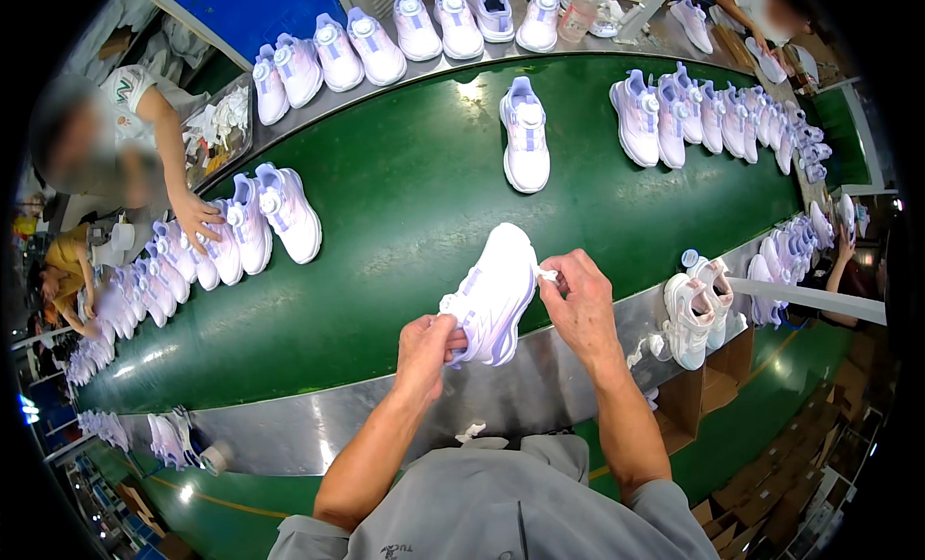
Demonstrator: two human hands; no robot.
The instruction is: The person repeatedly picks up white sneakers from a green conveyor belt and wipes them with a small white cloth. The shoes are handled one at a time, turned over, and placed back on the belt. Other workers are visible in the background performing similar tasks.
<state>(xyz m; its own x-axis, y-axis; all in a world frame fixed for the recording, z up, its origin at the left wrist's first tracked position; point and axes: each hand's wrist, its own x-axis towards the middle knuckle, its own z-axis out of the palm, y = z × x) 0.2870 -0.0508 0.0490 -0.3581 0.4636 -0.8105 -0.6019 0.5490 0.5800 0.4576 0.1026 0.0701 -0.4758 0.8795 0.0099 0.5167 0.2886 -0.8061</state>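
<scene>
A white and lavender sneaker point(496, 290) is tilted on its side above the near edge of the green belt. My left hand point(426, 350) grips it by the heel and collar, with the toe pointing away from me. Between the closed fingers of my right hand point(578, 298) is a small white wad of cloth or tissue point(548, 274), held against the sole edge near the toe. A matching sneaker point(525, 136) stands alone on the belt farther off.
The green belt point(405, 233) carries rows of sneakers point(279, 213) at left and more sneakers point(655, 122) at right. A co-worker's hand point(198, 218) touches the left row. A steel ledge point(289, 430) runs along my side, with a beige pair of shoes point(689, 319) at its right.
</scene>
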